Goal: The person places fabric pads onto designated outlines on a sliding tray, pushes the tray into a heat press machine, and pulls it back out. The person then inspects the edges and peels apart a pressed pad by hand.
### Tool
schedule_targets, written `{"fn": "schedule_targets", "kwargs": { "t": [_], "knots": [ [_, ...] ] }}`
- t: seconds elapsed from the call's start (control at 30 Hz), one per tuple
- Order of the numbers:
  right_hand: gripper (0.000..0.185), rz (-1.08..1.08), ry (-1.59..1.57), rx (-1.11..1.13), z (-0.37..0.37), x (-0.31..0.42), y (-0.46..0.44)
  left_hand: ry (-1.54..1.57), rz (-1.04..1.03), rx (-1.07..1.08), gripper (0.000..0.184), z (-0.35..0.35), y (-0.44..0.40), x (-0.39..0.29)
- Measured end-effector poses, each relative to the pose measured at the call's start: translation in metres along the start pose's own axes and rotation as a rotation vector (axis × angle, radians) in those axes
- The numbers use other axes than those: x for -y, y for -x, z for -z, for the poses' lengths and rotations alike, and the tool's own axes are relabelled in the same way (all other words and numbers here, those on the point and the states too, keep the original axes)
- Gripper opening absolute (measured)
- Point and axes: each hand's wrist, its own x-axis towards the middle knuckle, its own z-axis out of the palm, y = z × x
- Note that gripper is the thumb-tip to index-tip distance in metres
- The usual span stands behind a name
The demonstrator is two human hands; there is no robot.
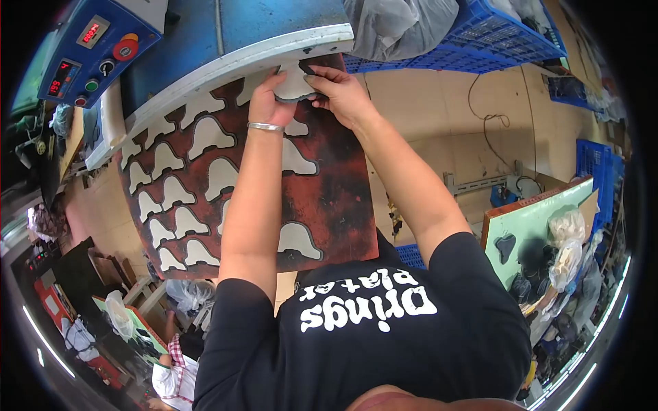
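Observation:
Both hands grip a pale grey, flat shaped piece with a dark edge (293,85), near the far edge of a dark red board (346,212). My left hand (267,103), with a metal bangle at the wrist, has its thumb and fingers on the piece's left side. My right hand (339,94) pinches its right edge. Similar grey pieces (221,178) lie in several rows on the board, left of and under my left arm. One more grey piece (299,241) lies near the board's front edge. My left forearm hides part of the rows.
A blue machine (274,24) with a pale front edge stands just beyond the board. Its control box (103,51) has red displays and a red button. Blue crates (493,41) and a grey plastic bag (397,27) stand at the back right. Another person (175,377) is at lower left.

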Motion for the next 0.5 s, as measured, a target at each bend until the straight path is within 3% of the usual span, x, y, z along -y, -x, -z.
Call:
{"fn": "schedule_targets", "kwargs": {
  "t": [0.5],
  "knots": [
    [0.026, 0.083, 0.045, -0.041, -0.008, -0.011, 0.004, 0.09, -0.127, 0.119, 0.051, -0.005, 0.01, 0.007]
  ]
}}
